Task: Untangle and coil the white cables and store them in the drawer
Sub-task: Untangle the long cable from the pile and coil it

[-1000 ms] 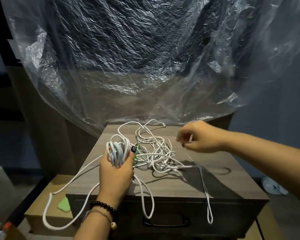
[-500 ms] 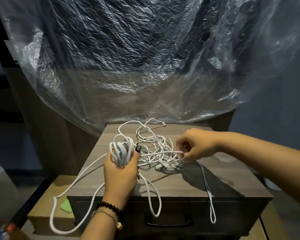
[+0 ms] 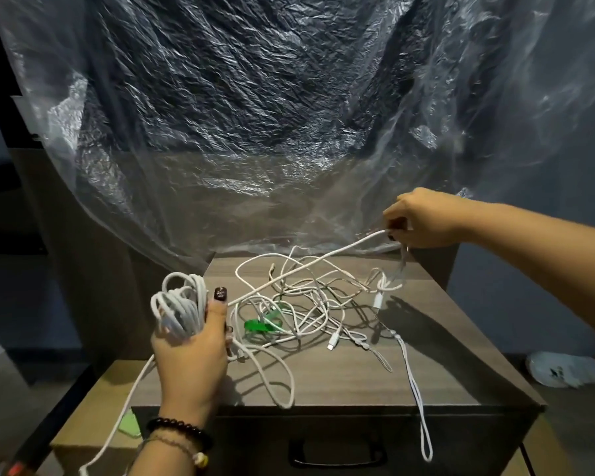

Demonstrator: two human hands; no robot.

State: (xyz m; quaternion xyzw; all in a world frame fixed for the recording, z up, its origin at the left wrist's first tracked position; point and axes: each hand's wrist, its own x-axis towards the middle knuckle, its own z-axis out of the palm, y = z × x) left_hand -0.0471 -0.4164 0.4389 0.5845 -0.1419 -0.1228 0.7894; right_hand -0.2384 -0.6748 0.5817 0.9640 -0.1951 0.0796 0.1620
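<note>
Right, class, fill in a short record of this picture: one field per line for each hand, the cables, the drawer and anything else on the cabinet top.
left hand: left hand grips a coiled bundle of white cable
right hand: right hand, raised, pinches a white strand that runs down toward the left hand
tangle: loose white cables lie knotted on the cabinet top; two loops hang over its front edge
drawer: shut, its black handle untouched
other: a green item among the cables
backdrop: clear plastic sheet behind the cabinet
</note>
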